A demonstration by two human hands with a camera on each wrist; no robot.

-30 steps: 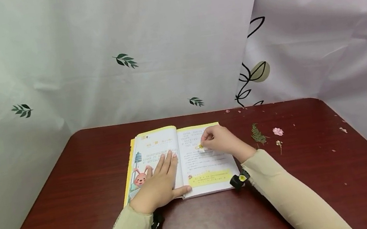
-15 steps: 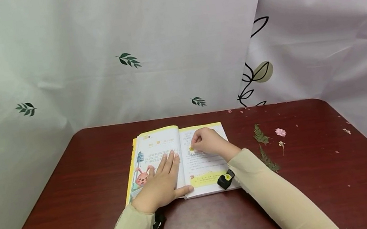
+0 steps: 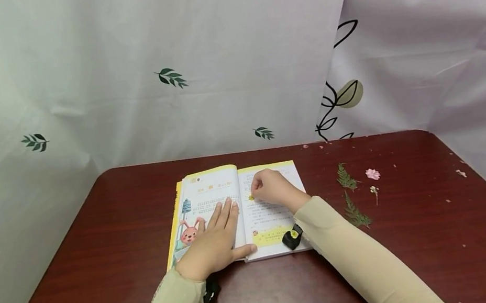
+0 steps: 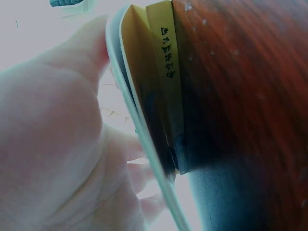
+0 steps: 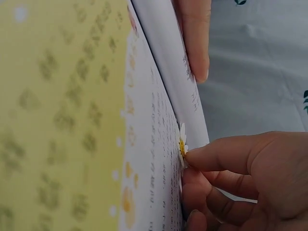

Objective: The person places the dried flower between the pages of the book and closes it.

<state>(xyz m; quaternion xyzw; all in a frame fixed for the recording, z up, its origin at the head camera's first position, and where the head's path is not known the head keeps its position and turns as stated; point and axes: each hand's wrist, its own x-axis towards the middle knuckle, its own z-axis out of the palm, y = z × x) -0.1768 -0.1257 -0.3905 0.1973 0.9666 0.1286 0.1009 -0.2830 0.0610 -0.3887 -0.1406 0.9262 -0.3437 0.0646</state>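
An open book (image 3: 278,220) with a yellow border and a pink rabbit picture lies on the dark red table. My left hand (image 3: 211,241) rests flat on its left page, fingers spread and thumb reaching past the gutter. In the left wrist view, the book's spine (image 4: 166,67) shows beside the palm (image 4: 53,130). My right hand (image 3: 273,189) pinches a small daisy (image 5: 182,144) with white petals and a yellow centre. The daisy is right at the printed right page, close to the gutter. Its edge-on petals show just beyond the fingertips (image 5: 192,158).
Right of the book lie two green fern sprigs (image 3: 346,176), a pink flower (image 3: 373,174) and a small white flower on a stem (image 3: 375,191). Petal scraps (image 3: 460,173) are scattered further right. A white curtain (image 3: 217,108) hangs behind the table.
My right hand has moved left across the right page with the daisy, nearer the gutter, and lowered slightly. Its sleeve now leaves the second fern sprig in sight. My left hand stays on the page.
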